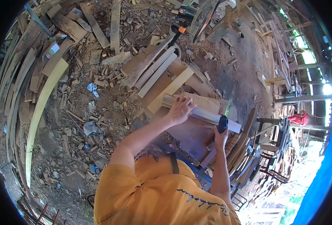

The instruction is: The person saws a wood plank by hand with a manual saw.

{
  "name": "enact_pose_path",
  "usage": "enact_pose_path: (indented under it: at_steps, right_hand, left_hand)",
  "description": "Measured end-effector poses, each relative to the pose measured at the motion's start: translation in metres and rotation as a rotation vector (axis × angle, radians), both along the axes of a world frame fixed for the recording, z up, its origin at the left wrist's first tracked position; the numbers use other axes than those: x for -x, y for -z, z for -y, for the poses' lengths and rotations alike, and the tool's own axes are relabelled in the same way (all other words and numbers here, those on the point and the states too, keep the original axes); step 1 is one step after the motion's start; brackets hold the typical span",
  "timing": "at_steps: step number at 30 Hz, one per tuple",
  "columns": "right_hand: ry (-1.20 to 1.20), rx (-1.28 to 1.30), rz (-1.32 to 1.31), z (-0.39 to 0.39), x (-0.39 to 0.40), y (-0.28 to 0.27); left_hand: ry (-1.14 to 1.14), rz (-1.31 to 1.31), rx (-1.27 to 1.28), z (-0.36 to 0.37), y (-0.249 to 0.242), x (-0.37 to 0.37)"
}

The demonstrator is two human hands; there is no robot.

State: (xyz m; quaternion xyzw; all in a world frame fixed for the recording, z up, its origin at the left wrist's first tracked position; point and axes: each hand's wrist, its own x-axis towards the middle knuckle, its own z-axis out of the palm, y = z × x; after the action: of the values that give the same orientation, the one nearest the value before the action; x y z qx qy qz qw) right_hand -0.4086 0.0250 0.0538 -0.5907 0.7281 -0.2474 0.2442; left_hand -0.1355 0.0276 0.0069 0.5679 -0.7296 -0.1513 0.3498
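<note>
"Wood bits point(102, 80) lie all over the dirt floor point(51, 137) around me, and long planks point(31, 71) are piled up on my left."

"What is your left hand point(181, 110) doing?"

"It lies on top of a long pale piece point(207, 115), near the left end. My fingers are partly bent over it — I can't tell how hard they press."

"And your right hand point(221, 138)?"

"That one is closed around a black handle point(222, 124). A long thin blade point(231, 98) sticks out from the handle and points away from me. I can't tell what kind of tool it is."

"Where is the pale piece?"

"Right in front of my belly, on a slant, above a flat brown surface point(192, 140). Its right end goes past my right hand."

"What else is near?"

"More strips point(158, 75) lie just past my left hand — and far over on my right is something red point(299, 118)."
</note>
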Motion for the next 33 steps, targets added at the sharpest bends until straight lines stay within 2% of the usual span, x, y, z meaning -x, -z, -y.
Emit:
enact_pose_path:
  at_steps: [5,10,12,16,19,21,23,25,26,27,28,30,33]
  right_hand:
    - [-0.01,0.029,-0.05,0.006,0.017,0.023]
    - [-0.041,0.109,-0.102,0.006,0.016,0.023]
    - [-0.002,0.048,-0.025,0.007,0.017,0.022]
    - [-0.007,0.08,-0.049,0.009,0.018,0.022]
    - [0.011,-0.063,-0.019,0.012,0.024,0.023]
    - [-0.015,0.107,-0.02,0.012,0.026,0.034]
    - [0.002,0.122,0.023,0.013,0.039,0.047]
    - [0.027,0.135,0.067,0.01,0.034,0.04]
    - [0.071,0.07,0.184,0.004,0.028,0.028]
    - [0.117,0.007,0.302,-0.004,0.018,0.012]
    - [0.132,0.014,0.308,-0.011,0.011,0.002]
    - [0.13,0.081,0.428,-0.022,0.003,-0.011]
    - [0.137,0.116,0.425,-0.037,0.006,-0.014]
  left_hand:
    - [-0.015,-0.011,0.019,0.001,0.004,0.0]
    - [-0.019,-0.035,0.019,0.001,0.007,0.002]
    - [-0.034,-0.038,0.031,0.0,0.008,0.003]
    - [-0.052,-0.049,0.042,0.0,0.007,0.005]
    - [-0.055,-0.045,0.049,0.0,0.007,0.005]
    - [-0.055,-0.027,0.021,0.002,0.009,0.005]
    - [-0.052,-0.005,-0.007,0.005,0.005,0.001]
    - [-0.176,-0.03,-0.09,0.01,-0.012,-0.014]
    - [-0.165,-0.025,-0.087,0.014,-0.019,-0.025]
    - [-0.291,-0.108,-0.105,0.021,-0.026,-0.039]
    - [-0.415,-0.191,-0.122,0.029,-0.028,-0.053]
    - [-0.525,-0.281,0.026,0.051,0.01,-0.079]
    - [-0.617,-0.255,-0.055,0.064,0.047,-0.103]
